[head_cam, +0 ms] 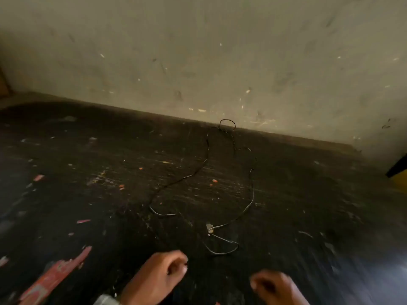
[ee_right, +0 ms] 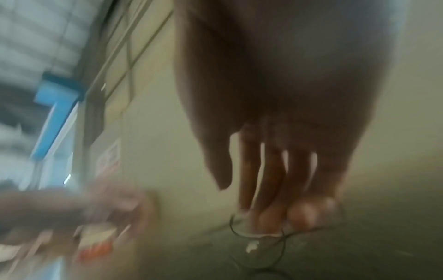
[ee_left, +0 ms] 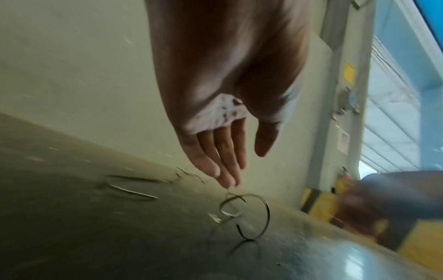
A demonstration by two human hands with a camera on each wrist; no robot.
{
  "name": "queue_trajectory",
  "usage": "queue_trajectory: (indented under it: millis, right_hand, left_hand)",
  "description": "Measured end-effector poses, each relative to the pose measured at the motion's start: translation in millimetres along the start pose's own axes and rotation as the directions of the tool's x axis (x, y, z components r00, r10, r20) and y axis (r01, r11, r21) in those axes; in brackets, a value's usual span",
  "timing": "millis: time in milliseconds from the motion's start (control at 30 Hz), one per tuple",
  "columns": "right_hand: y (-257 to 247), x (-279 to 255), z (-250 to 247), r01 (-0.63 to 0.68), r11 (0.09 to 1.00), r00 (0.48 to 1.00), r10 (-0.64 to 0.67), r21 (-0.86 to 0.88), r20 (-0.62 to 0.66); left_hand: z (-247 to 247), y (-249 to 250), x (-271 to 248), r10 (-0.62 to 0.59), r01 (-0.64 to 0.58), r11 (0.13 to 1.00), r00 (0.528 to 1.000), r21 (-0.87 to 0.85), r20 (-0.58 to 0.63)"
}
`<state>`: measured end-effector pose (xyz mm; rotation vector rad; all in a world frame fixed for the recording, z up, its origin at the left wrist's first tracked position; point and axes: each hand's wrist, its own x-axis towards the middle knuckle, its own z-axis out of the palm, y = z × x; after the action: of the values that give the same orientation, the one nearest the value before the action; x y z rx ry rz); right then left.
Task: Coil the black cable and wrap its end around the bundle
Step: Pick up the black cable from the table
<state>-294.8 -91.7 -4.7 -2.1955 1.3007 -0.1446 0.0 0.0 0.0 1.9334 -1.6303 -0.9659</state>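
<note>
A thin black cable (head_cam: 252,190) lies loose and uncoiled on a dark, scuffed surface (head_cam: 88,150). It runs from a small loop against the wall down to a curl just in front of my hands. My left hand (head_cam: 176,267) hovers at the bottom centre, close to the near curl. In the left wrist view, the left hand (ee_left: 239,159) has straight fingers and the thumb apart, with a cable loop (ee_left: 268,214) below the fingertips. My right hand (head_cam: 264,285) is at the bottom right. In the blurred right wrist view, the right hand (ee_right: 263,189) has fingers hanging over the cable (ee_right: 283,246) and holds nothing.
A pale, marked wall (head_cam: 220,62) bounds the far side of the surface. Red paint flakes (head_cam: 55,276) and small scraps litter the left part. A white scrap (head_cam: 209,227) lies by the cable. A yellow and black object (head_cam: 396,170) sits at the right edge.
</note>
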Motion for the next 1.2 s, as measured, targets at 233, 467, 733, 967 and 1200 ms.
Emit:
queue_trajectory:
  millis: [233,467,733,967,1200]
  right_hand:
    - [-24.1,90.2,10.8,-0.032,0.995,0.999,0.033,-0.098,0.011]
    - [-27.7,104.5,5.0,0.015,0.997,0.996,-0.022,0.078,0.084]
    - [-66.9,106.1,-34.0,0.19,0.914,0.981,-0.185,0.357,-0.05]
    - [-95.3,117.2,-66.8,0.505,0.857,0.861,-0.508,0.101,0.003]
    - [-133.5,113.0,-63.4,0.605,0.761,0.796,-0.573,0.233,-0.196]
  left_hand:
    - [40.5,25.9,71.2,0.11,-0.123,0.979,0.99,0.161,0.088]
    - [59.6,31.9,91.2,0.155,-0.16,0.986,0.983,0.041,0.1]
    - [32.3,52.0,86.9,0.201,-0.187,0.916,0.98,-0.356,0.001]
    - [-36.0,75.7,53.6,0.293,-0.157,0.647,0.955,-0.746,0.053]
    - [-66.3,91.3,23.1,0.388,-0.007,0.349,0.911,-0.937,0.138]
